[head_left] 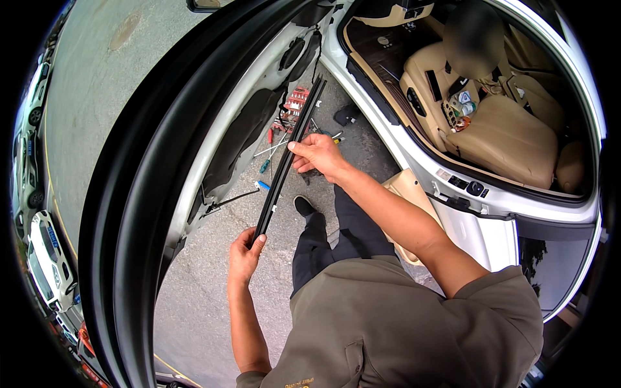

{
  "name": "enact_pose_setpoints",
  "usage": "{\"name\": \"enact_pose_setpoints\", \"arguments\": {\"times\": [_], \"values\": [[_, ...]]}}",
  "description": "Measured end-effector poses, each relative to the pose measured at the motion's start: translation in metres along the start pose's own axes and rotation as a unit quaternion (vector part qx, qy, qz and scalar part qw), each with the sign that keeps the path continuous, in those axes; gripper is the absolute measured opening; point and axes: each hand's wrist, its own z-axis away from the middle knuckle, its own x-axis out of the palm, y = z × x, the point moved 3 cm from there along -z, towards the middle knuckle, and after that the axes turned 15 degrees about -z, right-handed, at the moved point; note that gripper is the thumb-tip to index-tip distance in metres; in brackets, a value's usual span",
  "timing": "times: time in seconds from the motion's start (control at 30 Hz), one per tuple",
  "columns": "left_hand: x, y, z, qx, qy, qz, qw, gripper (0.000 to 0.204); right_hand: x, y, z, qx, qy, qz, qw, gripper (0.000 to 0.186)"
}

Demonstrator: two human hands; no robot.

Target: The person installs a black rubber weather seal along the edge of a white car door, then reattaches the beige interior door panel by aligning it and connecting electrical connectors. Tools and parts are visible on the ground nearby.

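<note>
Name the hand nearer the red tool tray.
Right. In the picture, the right hand is just below the red tool tray; the left hand is much farther down and left.

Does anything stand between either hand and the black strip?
Nothing visible does: the left hand grips the black strip near its lower end, and the right hand holds it farther up. The teal-handled tool lies on the ground, not between.

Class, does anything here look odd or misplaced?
Yes: tools lie scattered on the pavement beside the open car door, rather than stowed. The door's inner side exposes black lining, which is normally covered.
</note>
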Motion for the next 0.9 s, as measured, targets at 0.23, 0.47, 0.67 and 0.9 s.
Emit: {"name": "enact_pose_setpoints", "arguments": {"times": [0.23,0.47,0.67,0.9], "values": [[-0.007,-0.004,-0.004,0.033,0.021,-0.049,0.998,0.037,-0.007,0.008,-0.004,0.014,-0.042,-0.037,0.998,0.029],[-0.013,-0.006,-0.006,0.031,0.021,-0.066,0.997,0.041,-0.009,0.006,-0.003,0.010,-0.048,-0.031,0.998,0.030],[-0.015,-0.006,-0.005,0.031,0.028,-0.077,0.996,0.041,-0.010,0.009,-0.003,0.017,-0.045,-0.036,0.998,0.029],[-0.021,-0.004,-0.001,0.030,0.041,-0.086,0.995,0.039,-0.005,0.011,0.001,0.025,-0.037,-0.030,0.999,0.029]]}}
